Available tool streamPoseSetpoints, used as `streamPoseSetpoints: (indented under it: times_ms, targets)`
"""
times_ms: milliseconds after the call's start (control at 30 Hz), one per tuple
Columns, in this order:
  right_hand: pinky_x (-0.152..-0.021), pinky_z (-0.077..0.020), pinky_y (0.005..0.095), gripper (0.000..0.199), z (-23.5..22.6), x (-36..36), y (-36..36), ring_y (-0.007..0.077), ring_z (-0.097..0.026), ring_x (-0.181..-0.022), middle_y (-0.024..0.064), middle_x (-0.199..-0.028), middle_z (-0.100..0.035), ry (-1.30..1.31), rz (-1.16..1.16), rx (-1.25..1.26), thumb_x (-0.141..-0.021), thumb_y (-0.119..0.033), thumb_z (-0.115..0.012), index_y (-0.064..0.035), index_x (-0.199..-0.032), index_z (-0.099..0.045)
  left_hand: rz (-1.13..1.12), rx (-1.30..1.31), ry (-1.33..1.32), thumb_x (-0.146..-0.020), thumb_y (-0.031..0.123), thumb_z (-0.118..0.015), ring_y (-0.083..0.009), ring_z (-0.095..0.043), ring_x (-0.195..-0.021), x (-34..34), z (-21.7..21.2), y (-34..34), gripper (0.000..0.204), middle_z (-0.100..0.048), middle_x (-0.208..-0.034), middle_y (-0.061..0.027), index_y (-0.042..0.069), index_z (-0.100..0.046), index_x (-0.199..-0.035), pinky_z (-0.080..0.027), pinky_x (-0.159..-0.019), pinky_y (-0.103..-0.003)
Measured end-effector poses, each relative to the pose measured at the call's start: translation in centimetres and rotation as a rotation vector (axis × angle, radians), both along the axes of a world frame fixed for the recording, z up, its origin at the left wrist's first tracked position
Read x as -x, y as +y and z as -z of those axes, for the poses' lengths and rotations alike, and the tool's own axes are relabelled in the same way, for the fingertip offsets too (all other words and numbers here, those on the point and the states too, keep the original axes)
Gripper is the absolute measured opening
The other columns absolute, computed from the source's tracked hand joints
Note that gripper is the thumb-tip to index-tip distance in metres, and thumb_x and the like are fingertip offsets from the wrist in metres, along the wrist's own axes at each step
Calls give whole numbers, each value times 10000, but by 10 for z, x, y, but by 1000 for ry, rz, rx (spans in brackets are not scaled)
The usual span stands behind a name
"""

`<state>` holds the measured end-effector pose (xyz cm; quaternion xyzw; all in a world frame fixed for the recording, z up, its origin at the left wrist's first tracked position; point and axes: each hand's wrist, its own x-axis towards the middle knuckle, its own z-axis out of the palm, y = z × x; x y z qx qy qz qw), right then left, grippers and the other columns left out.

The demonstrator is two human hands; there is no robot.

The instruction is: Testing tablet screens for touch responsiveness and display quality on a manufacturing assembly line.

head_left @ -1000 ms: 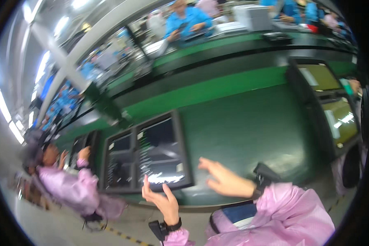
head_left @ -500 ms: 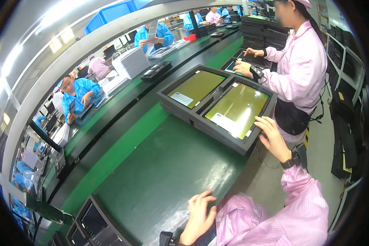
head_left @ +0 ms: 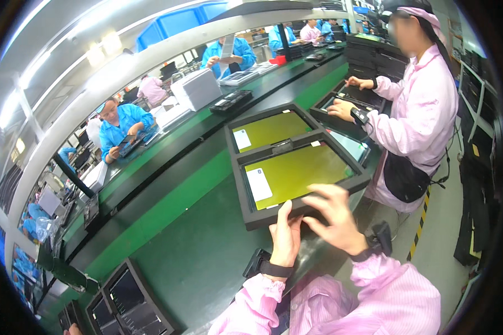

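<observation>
Your left hand (head_left: 285, 237) and right hand (head_left: 332, 220) have closed in since a moment ago, now gripping the near edge of the black tray (head_left: 302, 178) with its yellow panel, resting on the green worktop (head_left: 195, 245) just ahead.

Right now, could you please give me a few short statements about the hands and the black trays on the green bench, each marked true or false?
1. The left hand grips the near edge of the black tray with the yellow-green panel. True.
2. The right hand rests flat on the green bench. False: it is at the tray's near edge.
3. That panel bears a white label. True.
4. A second such tray lies behind it. True.
5. The neighbouring person in pink wears blue. False: pink.
</observation>
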<state>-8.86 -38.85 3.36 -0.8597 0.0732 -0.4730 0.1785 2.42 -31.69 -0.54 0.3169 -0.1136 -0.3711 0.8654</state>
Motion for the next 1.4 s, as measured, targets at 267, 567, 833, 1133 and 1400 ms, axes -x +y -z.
streamPoseSetpoints:
  times_ms: [267,567,833,1133,1400]
  targets:
    - [-847,-439,292,393,48,43,-59,155,-553,-932,56,-1035,-583,-385,-395,-1336,-936,-356,-511,-18,-1132,-546,-124,22,12,-723,289,-594,-275,-568,-1011,-39,-17,108,463,-619,-1085,-130,24,-560,-1100,-422,-926,-434]
    - [-856,-510,403,706,61,-8,42,271,-538,-1133,117,-1344,-447,-28,-1034,-1782,-830,-384,-590,-142,-1411,-272,-338,70,-31,-562,163,-532,-363,-624,-879,-49,2,324,635,-623,-1031,-214,-87,-507,-1145,-535,-800,-429]
    - [-791,-533,523,902,82,39,119,394,-573,-1046,219,-1398,-307,152,-1152,-2014,-812,89,-483,-254,-1447,58,-453,-462,228,-621,128,-466,-301,-632,-699,-74,-5,391,366,-635,-824,-154,-36,-577,-929,-557,-639,-366]
    - [-772,-547,381,308,74,44,98,344,-620,-1001,259,-1039,-619,681,-1115,-1745,-892,-78,-566,127,-1115,-513,-562,-772,-341,-933,349,-487,-173,-559,-1062,-121,21,361,429,-600,-1153,-112,9,-562,-1183,-419,-919,-275]
    - [-751,-504,304,238,-13,-26,46,206,-647,-869,103,-976,-664,857,-804,-593,-851,-48,-504,-14,-1075,-577,-468,-1220,-1310,-811,-40,-469,-320,-467,-1139,-91,-21,300,326,-556,-1123,-171,-12,-496,-1135,-343,-989,-392]
